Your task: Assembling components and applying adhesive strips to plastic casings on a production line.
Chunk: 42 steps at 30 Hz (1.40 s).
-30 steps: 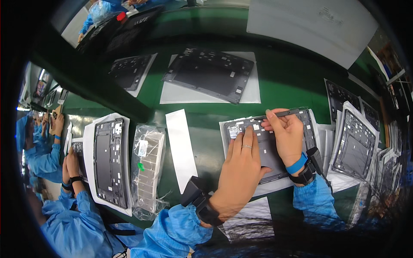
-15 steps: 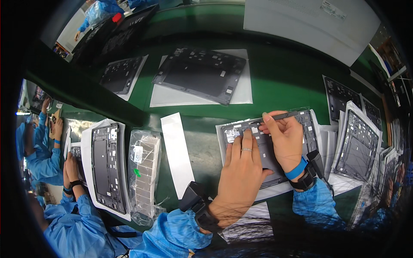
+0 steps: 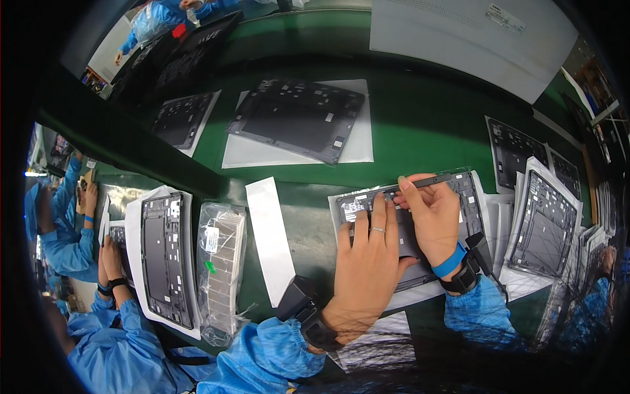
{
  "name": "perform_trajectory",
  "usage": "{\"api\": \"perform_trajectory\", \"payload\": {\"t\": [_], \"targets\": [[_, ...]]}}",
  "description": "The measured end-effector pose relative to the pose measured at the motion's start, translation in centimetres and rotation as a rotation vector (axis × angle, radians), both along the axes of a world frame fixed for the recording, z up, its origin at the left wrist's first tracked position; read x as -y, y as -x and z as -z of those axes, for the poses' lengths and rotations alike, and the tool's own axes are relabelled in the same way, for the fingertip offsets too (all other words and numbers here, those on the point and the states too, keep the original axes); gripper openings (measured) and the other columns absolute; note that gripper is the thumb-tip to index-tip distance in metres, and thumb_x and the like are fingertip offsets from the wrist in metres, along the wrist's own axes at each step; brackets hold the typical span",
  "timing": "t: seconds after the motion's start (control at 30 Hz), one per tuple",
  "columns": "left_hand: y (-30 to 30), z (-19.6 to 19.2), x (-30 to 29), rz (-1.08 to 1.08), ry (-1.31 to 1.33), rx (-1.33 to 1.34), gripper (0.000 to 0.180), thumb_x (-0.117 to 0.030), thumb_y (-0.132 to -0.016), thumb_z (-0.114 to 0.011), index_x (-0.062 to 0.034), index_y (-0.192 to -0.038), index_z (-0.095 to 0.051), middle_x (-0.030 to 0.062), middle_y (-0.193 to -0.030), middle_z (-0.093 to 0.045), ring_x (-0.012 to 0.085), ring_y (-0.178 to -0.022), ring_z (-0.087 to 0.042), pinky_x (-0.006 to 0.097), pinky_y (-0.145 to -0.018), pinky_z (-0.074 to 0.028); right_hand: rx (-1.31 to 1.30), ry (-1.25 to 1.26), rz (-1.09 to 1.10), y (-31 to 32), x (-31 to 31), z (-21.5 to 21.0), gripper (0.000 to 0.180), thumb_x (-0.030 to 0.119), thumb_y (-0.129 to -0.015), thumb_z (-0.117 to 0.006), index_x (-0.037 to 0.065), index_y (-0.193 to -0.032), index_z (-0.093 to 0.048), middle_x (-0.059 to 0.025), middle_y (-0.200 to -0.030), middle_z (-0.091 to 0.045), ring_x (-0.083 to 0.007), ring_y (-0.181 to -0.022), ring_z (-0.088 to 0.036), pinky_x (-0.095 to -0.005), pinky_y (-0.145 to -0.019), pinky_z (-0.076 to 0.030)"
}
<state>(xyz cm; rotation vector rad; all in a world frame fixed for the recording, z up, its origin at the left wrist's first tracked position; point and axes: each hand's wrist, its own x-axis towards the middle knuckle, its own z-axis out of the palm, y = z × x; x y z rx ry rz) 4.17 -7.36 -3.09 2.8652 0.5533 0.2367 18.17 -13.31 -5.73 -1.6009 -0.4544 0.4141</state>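
Note:
A dark grey tablet-like panel [image 3: 410, 246] with small white patches lies on white sheeting before me. My left hand [image 3: 367, 262] rests palm down on its left part, fingers spread and fingertips touching near the far edge. Between the thumb and fingers of my right hand [image 3: 433, 213] is a slim black tool [image 3: 434, 180] that looks like tweezers. It lies slantwise along the panel's far edge, its left end close to my left fingertips. What the tool's tip touches is too small to make out.
A clear bag of grey strips [image 3: 222, 269] and a white paper strip [image 3: 270, 236] lie to the left. Similar panels stand further left [image 3: 161, 256], at the back [image 3: 298, 118] and stacked at right [image 3: 541, 217]. A co-worker's hands [image 3: 110, 259] are at far left.
The view has shifted slightly. My right hand and the black tool have moved slightly left and tilt a little differently. My left hand stays flat on the panel.

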Motion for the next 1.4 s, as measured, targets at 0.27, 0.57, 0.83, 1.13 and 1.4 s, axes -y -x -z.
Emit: {"api": "perform_trajectory", "payload": {"t": [0.27,0.57,0.83,1.13,1.4], "targets": [[-1.3,-1.1,-0.4,0.073,0.047,-0.038,0.103,-0.057,-0.079,-0.083,0.0080,-0.151,-0.048,0.0206,-0.156,-0.049,0.0318,-0.126,-0.053,0.043,-0.111,-0.043,-0.058,-0.018,0.021,-1.0,1.7,-1.8,0.027,0.019,-0.103,-0.074,-0.005,-0.113,-0.067,-0.0114,-0.094,-0.075,-0.0155,-0.084,-0.074,-0.0274,-0.076,-0.059],[5.7,-3.6,0.8,0.012,0.264,0.066,0.084,-0.033,-0.085,-0.085,0.0076,-0.149,-0.049,0.0215,-0.158,-0.046,0.0433,-0.144,-0.047,0.048,-0.122,-0.042,-0.201,-0.069,-0.111,5.8,10.9,-7.8,0.017,0.005,-0.105,-0.067,-0.003,-0.119,-0.062,-0.0150,-0.114,-0.071,-0.0188,-0.100,-0.071,-0.0347,-0.090,-0.062],[17.3,-4.2,2.2,0.071,0.507,-0.282,0.114,-0.035,-0.077,-0.091,0.0016,-0.165,-0.029,0.0227,-0.174,-0.023,0.0466,-0.161,-0.022,0.061,-0.129,-0.023,-0.135,0.233,-0.680,13.5,12.6,-3.7,0.022,0.002,-0.092,-0.080,-0.001,-0.112,-0.071,-0.0156,-0.103,-0.075,-0.0240,-0.094,-0.076,-0.0327,-0.082,-0.060],[20.1,-0.2,4.4,-0.253,0.342,0.029,0.104,-0.044,-0.079,-0.091,0.0054,-0.157,-0.043,0.0301,-0.171,-0.025,0.0575,-0.154,-0.027,0.078,-0.118,-0.025,0.226,0.193,-0.982,11.9,4.0,-4.6,0.017,0.008,-0.099,-0.071,-0.001,-0.112,-0.065,-0.0193,-0.101,-0.067,-0.0366,-0.085,-0.071,-0.0421,-0.074,-0.058],[19.7,0.0,3.0,-0.164,0.359,0.042,0.100,-0.046,-0.078,-0.091,-0.0055,-0.158,-0.048,0.0297,-0.172,-0.022,0.0568,-0.155,-0.026,0.074,-0.120,-0.025,0.270,0.275,-1.216,9.9,0.6,-4.3,0.020,0.015,-0.100,-0.072,-0.001,-0.111,-0.066,-0.0171,-0.087,-0.071,-0.0296,-0.078,-0.073,-0.0396,-0.070,-0.055]]}}
